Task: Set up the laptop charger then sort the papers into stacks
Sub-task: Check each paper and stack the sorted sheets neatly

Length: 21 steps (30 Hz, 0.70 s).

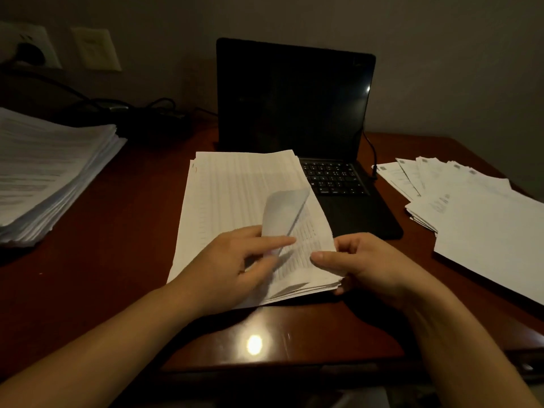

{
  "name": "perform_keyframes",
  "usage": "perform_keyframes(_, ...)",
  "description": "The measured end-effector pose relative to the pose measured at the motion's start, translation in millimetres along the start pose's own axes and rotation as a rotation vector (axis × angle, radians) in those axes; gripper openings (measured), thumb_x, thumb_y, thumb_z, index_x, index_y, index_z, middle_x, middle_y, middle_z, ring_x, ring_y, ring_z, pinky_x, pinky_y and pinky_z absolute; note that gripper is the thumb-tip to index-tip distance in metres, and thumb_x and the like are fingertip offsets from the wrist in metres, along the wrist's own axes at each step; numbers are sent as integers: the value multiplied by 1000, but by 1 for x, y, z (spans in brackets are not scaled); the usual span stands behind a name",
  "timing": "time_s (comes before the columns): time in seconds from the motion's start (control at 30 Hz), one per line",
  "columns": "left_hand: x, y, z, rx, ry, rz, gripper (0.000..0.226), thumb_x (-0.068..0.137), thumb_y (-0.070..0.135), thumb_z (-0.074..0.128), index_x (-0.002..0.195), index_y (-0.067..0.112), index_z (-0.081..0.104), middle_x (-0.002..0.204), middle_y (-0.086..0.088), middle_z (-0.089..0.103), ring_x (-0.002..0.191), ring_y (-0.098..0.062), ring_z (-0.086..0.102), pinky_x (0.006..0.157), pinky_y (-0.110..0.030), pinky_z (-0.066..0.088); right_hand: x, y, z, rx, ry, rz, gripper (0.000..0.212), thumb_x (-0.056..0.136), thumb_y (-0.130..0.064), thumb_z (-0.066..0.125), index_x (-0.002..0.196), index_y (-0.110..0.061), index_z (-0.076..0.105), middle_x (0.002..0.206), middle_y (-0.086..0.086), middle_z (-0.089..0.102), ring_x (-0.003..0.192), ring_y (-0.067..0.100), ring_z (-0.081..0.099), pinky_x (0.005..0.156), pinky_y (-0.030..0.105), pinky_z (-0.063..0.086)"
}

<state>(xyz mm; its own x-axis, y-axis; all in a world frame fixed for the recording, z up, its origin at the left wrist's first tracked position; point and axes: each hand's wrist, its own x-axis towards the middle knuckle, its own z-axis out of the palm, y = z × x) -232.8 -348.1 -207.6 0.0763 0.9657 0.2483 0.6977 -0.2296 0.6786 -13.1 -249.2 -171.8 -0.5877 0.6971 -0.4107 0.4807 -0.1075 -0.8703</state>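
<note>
A thick stack of printed papers (232, 195) lies in the middle of the desk, partly over the open black laptop (294, 98). My left hand (235, 266) lifts the lower right corner of the top sheet (284, 213), which curls upward between thumb and fingers. My right hand (362, 263) grips the stack's lower right edge, thumb on top. A black charger cable (371, 151) runs down to the laptop's right side. Another cable (97, 103) leads from a plug in the wall socket (29, 51) at the far left.
A tall paper pile (50, 169) sits at the left of the red-brown desk (123, 245). Fanned and stacked sheets (471, 207) cover the right side. A second wall plate (95, 48) is beside the socket. The desk's front edge (279, 366) is close to me.
</note>
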Motion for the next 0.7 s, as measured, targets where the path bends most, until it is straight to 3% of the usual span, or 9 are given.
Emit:
perform_keyframes(0.07, 0, 0, 0, 105, -85, -30, 63, 83, 64, 60, 142, 46, 45, 96, 29, 44, 99, 15, 43, 73, -5, 38, 3, -1, 8, -45, 72, -11, 48, 76, -44, 76, 99, -3, 72, 85, 5, 78, 69, 14, 71, 57, 21, 52)
perform_keyframes(0.13, 1, -3, -1, 120, -72, -20, 73, 77, 72, 59, 143, 47, 42, 99, 33, 46, 102, 14, 44, 75, -4, 37, 4, -1, 10, -56, 109, -29, 49, 75, -49, 76, 95, -4, 73, 81, 6, 77, 64, 14, 69, 54, 21, 50)
perform_keyframes(0.23, -1, -4, 0, -100, 58, 30, 44, 97, 48, 56, 139, 42, 47, 113, 36, 58, 107, 11, 57, 81, -10, 50, 2, 1, 0, -2, 14, -30, 46, 75, -43, 73, 103, -6, 74, 95, 7, 78, 78, 20, 69, 61, 22, 53)
perform_keyframes(0.33, -2, -3, -2, -206, 139, 5, 57, 104, 34, 45, 148, 59, 22, 123, 24, 62, 101, -9, 67, 77, -29, 60, -2, 3, -8, 21, -72, -16, 38, 78, -32, 71, 106, -6, 73, 103, 6, 77, 89, 20, 71, 68, 22, 56)
perform_keyframes(0.4, -2, -4, -4, -182, 146, -2, 60, 105, 31, 41, 146, 66, 15, 128, 16, 59, 101, -19, 67, 80, -39, 60, -1, 5, -7, 22, -41, -21, 32, 77, -32, 73, 93, -4, 73, 93, 8, 77, 80, 16, 70, 65, 21, 56)
perform_keyframes(0.5, -3, -8, -3, -51, 31, 33, 45, 94, 49, 45, 136, 63, 42, 133, 24, 52, 126, -2, 50, 98, -24, 52, 1, 2, 2, 8, 30, -31, 38, 74, -40, 76, 84, -3, 71, 85, 11, 76, 71, 15, 69, 61, 22, 55)
perform_keyframes(0.6, -5, -15, 0, 83, -84, -25, 69, 75, 78, 53, 140, 56, 43, 137, 19, 49, 131, -2, 43, 102, -23, 48, 5, 3, 7, -15, 90, -28, 55, 71, -49, 77, 95, 0, 72, 86, 11, 77, 70, 19, 70, 59, 23, 54)
perform_keyframes(0.7, -4, -12, -1, 3, 20, 7, 57, 86, 64, 57, 139, 51, 43, 127, 14, 57, 115, 0, 55, 89, -15, 52, 5, 4, 4, -12, 64, -38, 57, 67, -51, 78, 93, -1, 73, 95, 17, 75, 76, 22, 67, 61, 24, 54)
